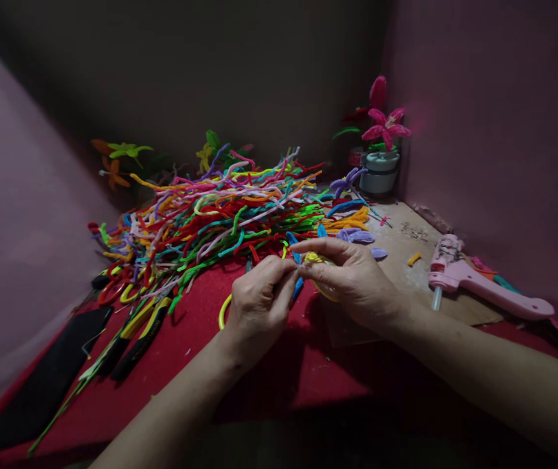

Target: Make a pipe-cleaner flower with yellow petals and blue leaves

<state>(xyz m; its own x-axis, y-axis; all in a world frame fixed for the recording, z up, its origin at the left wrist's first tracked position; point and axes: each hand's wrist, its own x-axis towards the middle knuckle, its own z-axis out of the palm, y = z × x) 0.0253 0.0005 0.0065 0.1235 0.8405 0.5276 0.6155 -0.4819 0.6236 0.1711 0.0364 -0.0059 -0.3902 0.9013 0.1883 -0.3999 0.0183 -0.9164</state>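
Observation:
Over the red cloth, my left hand (265, 301) and my right hand (357, 280) meet fingertip to fingertip. My left thumb and fingers are pinched together on something too small to make out. In my right hand, thumb and fingers close around a fuzzy yellow pipe cleaner piece (314, 257), partly hidden by the fingers. A blue pipe cleaner piece (293, 242) shows just behind the fingertips. Beside my left wrist, a yellow handle loop (223, 314) peeks out.
A big heap of coloured pipe cleaners (230, 208) lies behind my hands. To the right are a pink glue gun (484, 280) and purple petals (354, 236) on a board (406, 228). Yellow-black pliers (142, 335) lie left. A pink flower (385, 127) stands in a pot (379, 174).

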